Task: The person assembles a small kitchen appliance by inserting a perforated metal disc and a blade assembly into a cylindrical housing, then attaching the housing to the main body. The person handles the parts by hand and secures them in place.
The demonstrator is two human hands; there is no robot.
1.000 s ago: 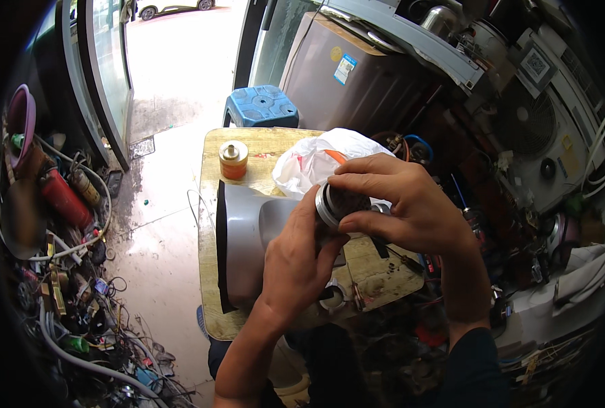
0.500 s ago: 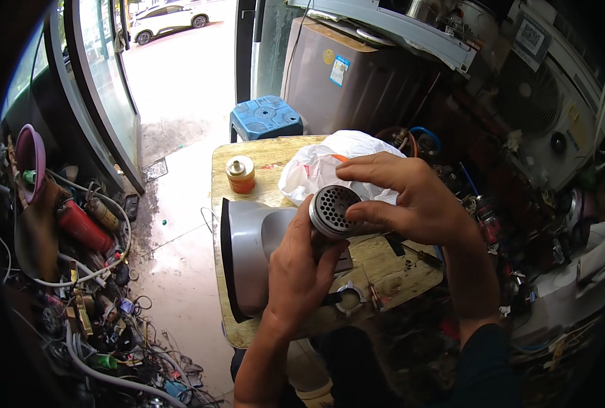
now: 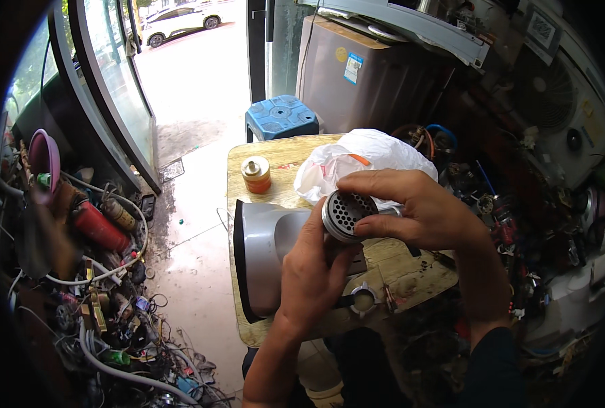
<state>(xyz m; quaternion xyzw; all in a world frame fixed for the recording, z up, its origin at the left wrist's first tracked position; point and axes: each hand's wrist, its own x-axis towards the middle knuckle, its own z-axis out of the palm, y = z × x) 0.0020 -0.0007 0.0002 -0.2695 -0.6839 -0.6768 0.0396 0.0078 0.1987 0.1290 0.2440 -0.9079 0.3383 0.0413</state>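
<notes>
A metal meat grinder head (image 3: 338,234) with a round perforated plate (image 3: 348,215) faces up between my hands. My left hand (image 3: 304,279) wraps round its side. My right hand (image 3: 428,207) pinches across its round end, thumb on the near rim and fingertips on the far rim. Beneath them a grey appliance housing (image 3: 260,255) with a black edge lies on its side on the wooden table (image 3: 425,272). Close to my left wrist, a ring-shaped part (image 3: 364,300) sits near the table's front edge, with a small slim tool (image 3: 389,298) beside it.
A white plastic bag (image 3: 384,153) lies at the table's back, right of a small orange bottle (image 3: 256,175). Behind stands a blue stool (image 3: 282,117). Left on the floor are a red cylinder (image 3: 102,226), hoses and heaped scrap; more clutter fills the right side.
My right fingers have come down from above the plate onto its far rim. The whole scene has shifted slightly right in the view.
</notes>
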